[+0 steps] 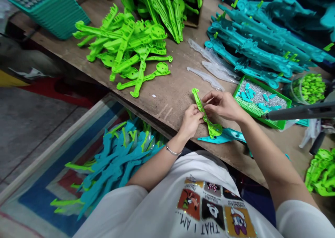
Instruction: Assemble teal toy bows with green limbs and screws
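My left hand (pixel 192 121) is closed on the middle of a long lime-green plastic part (pixel 214 129), which has a hooked top end and a round disc at its lower end. My right hand (pixel 223 105) is pinched against the same part's right edge; whatever is between its fingertips is too small or hidden to name. Under the disc end, a teal plastic part (pixel 229 136) lies on the table edge, partly covered by my right forearm. Right of my hands, a green tray (pixel 284 123) holds small silver pieces and teal bits.
Piles of lime-green parts (pixel 123 44) and teal parts (pixel 261 39) cover the table's back, with clear plastic pieces (pixel 206 77) between. A dark tool (pixel 300 111) juts in from the right near a tub of green pieces (pixel 312 88). Teal-and-green assemblies (pixel 117 154) fill a low bin at left.
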### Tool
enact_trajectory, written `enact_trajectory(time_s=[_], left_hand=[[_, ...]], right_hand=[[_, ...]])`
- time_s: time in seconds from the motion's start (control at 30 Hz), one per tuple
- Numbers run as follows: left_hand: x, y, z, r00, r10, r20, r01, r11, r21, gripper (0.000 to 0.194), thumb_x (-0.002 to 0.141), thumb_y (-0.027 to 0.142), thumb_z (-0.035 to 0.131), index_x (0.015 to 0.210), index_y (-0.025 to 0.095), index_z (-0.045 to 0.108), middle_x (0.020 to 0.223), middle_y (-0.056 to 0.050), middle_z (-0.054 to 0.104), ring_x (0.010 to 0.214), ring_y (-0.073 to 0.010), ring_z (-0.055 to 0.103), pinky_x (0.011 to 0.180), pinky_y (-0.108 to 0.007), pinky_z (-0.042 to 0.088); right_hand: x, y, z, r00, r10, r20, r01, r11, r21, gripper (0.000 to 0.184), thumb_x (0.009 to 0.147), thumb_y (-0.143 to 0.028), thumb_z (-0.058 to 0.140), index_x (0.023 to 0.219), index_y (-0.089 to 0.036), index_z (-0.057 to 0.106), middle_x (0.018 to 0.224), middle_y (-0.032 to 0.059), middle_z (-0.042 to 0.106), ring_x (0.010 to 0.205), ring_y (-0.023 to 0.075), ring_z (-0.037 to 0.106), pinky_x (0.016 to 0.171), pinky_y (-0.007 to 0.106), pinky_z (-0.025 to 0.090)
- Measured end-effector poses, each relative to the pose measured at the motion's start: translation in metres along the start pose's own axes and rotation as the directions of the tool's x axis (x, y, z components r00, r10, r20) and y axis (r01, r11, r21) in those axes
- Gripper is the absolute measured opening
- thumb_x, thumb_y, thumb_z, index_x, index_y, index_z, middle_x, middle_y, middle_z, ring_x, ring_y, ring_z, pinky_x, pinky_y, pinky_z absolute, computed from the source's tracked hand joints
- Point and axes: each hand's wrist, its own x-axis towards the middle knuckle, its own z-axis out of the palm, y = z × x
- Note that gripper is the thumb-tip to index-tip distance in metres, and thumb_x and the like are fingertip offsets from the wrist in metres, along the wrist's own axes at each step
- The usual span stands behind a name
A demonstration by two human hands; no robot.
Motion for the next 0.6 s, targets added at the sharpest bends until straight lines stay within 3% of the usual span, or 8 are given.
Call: enact_trajectory(time_s=[0.13, 0.6], left_hand=[[0.001, -0.001, -0.001, 1.0, -0.018, 0.0, 0.018, 1.0, -0.013, 0.032, 0.075, 0.016, 0.071, 0.1, 0.02, 0.05, 0.084, 0.002, 0.072, 0.079, -0.0158, 0.074, 0.076, -0.03, 0.057], [0.001, -0.004, -0.001, 1.0, 0.0, -0.025, 0.0, 1.0, -0.01, 0.034, 0.075, 0.012, 0.069, 0.1, 0.019, 0.048, 0.089, 0.0, 0.075, 0.078, -0.0143, 0.075, 0.08, -0.031, 0.059]], right_hand=[[0.003, 0.001, 0.002, 0.995, -0.049, -0.089, 0.048, 0.999, -0.012, 0.013, 0.083, -0.023, 0.068, 0.093, -0.017, 0.073, 0.085, 0.0023, 0.077, 0.072, 0.0151, 0.068, 0.069, 0.027, 0.051], [0.026, 0.008, 0.021, 0.984, -0.169, -0.046, 0.168, 0.985, -0.038, 0.012, 0.08, -0.018, 0.063, 0.091, -0.017, 0.068, 0.082, 0.001, 0.072, 0.069, 0.0127, 0.062, 0.067, 0.026, 0.049]])
